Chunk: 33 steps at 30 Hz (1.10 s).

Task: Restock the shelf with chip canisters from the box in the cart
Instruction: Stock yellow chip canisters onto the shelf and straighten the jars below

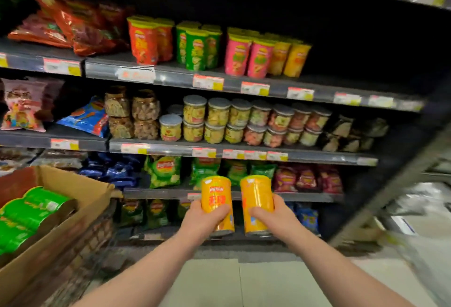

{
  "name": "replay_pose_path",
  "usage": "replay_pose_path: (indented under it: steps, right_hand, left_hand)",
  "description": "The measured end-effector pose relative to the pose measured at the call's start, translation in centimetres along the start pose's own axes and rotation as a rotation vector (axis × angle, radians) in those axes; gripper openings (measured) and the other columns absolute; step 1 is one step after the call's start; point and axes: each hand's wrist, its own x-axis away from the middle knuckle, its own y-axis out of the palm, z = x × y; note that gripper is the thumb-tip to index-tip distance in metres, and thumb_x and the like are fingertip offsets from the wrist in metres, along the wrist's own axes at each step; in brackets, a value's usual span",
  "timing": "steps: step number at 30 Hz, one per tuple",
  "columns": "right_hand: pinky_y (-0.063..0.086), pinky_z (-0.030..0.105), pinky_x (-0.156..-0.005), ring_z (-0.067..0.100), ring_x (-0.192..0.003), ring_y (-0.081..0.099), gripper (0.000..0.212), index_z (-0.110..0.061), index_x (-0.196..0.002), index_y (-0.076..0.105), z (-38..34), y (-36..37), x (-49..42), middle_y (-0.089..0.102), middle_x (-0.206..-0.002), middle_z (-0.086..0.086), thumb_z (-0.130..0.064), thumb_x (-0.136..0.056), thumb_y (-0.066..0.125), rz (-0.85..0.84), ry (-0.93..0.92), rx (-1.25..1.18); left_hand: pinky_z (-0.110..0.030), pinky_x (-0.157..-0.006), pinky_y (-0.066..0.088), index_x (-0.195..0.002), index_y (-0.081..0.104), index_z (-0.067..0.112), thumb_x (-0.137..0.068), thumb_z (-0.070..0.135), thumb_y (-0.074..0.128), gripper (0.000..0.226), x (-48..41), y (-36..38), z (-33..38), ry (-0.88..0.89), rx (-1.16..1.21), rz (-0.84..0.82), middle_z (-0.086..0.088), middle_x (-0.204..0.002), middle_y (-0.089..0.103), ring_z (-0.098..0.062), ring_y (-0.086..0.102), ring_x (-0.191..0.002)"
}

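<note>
Gripping them upright, ready to slot in up top I reckon: left hand (203, 221) fingers curl round one tall yellow chip canister (216, 194), right hand (275, 217) round a second yellow canister (256, 194).

The left orange canister (216, 196) is orange-yellow with a red-and-white logo and red lettering. The right orange canister (256, 198) shows plain orange-yellow. Green canisters (31, 211) fill a brown cardboard box (80, 184). Near the front edge of the dark grey shelf (180, 76) stand red canisters (144, 43), green shelf canisters (196, 50), pink canisters (249, 57) and yellow canisters (290, 58), all with yellow-green lids. Price labels (208, 82) are white, red and yellow.
</note>
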Motion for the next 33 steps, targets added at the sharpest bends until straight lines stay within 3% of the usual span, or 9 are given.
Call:
replay_pose_path:
  steps: [3,7,11,14,19,24,29,33]
  right_hand:
    - [0.042,0.028,-0.075,0.012,-0.09,0.055,0.041,-0.028,-0.117,0.042,3.3,-4.0,1.1,0.056,-0.099,-0.006,-0.035,-0.083,0.065,0.049,0.025,-0.043]
    - [0.041,0.027,-0.076,0.007,-0.088,0.054,0.041,-0.028,-0.116,0.039,6.2,-7.8,2.1,0.054,-0.097,-0.01,-0.034,-0.085,0.064,0.059,0.024,-0.109]
    - [0.041,0.027,-0.071,0.005,-0.086,0.053,0.042,-0.027,-0.118,0.039,8.6,-11.0,2.7,0.054,-0.1,-0.007,-0.035,-0.085,0.064,0.076,0.019,-0.134]
    - [0.042,0.028,-0.075,0.01,-0.09,0.055,0.046,-0.027,-0.122,0.039,9.6,-12.4,2.4,0.055,-0.108,-0.003,-0.036,-0.085,0.065,0.079,0.027,-0.164]
    - [0.041,0.029,-0.08,0.012,-0.093,0.054,0.045,-0.026,-0.122,0.037,9.8,-13.3,1.2,0.054,-0.108,-0.002,-0.034,-0.087,0.063,0.052,0.006,-0.203]
    - [0.042,0.025,-0.071,0.007,-0.09,0.054,0.043,-0.03,-0.118,0.032,9.3,-15.6,-0.6,0.052,-0.102,-0.008,-0.034,-0.088,0.063,0.076,-0.01,-0.236]
    - [0.043,0.027,-0.075,0.016,-0.098,0.056,0.054,-0.027,-0.13,0.033,8.0,-19.3,-4.0,0.054,-0.112,-0.002,-0.036,-0.086,0.064,0.165,-0.018,-0.232]
    - [0.049,0.033,-0.084,0.015,-0.098,0.058,0.058,-0.025,-0.133,0.036,6.1,-22.1,-7.8,0.056,-0.112,-0.003,-0.036,-0.084,0.066,0.239,-0.047,-0.238]
  left_hand:
    - [-0.029,-0.073,0.042,-0.11,0.045,0.022,-0.079,0.042,0.07,0.045,1.4,4.6,0.8,0.021,-0.009,-0.037,0.004,-0.096,0.059,-0.013,0.058,-0.087]
    - [-0.027,-0.064,0.043,-0.106,0.046,0.023,-0.08,0.043,0.069,0.041,2.9,9.2,1.6,0.029,-0.01,-0.093,0.004,-0.094,0.059,-0.009,0.057,-0.082]
    - [-0.029,-0.068,0.044,-0.107,0.044,0.023,-0.08,0.043,0.069,0.042,4.2,13.0,2.7,0.045,-0.041,-0.122,0.004,-0.095,0.059,-0.009,0.057,-0.083]
    - [-0.027,-0.066,0.044,-0.109,0.045,0.023,-0.08,0.043,0.07,0.044,4.5,14.3,3.2,0.049,-0.048,-0.128,0.002,-0.097,0.06,-0.011,0.059,-0.085]
    - [-0.033,-0.078,0.049,-0.113,0.045,0.023,-0.079,0.043,0.07,0.046,3.3,14.8,4.1,0.062,-0.047,-0.096,0.002,-0.099,0.061,-0.014,0.061,-0.089]
    - [-0.029,-0.073,0.043,-0.113,0.042,0.023,-0.082,0.045,0.068,0.046,0.6,16.4,6.2,0.089,-0.045,-0.113,0.003,-0.1,0.058,-0.011,0.058,-0.088]
    - [-0.032,-0.079,0.045,-0.115,0.045,0.021,-0.081,0.044,0.068,0.047,-3.7,19.1,9.7,0.135,-0.033,-0.164,0.002,-0.103,0.059,-0.015,0.059,-0.091]
    - [-0.024,-0.065,0.045,-0.115,0.046,0.021,-0.082,0.04,0.069,0.045,-6.7,20.4,13.4,0.186,-0.011,-0.192,0.005,-0.097,0.06,-0.009,0.059,-0.084]
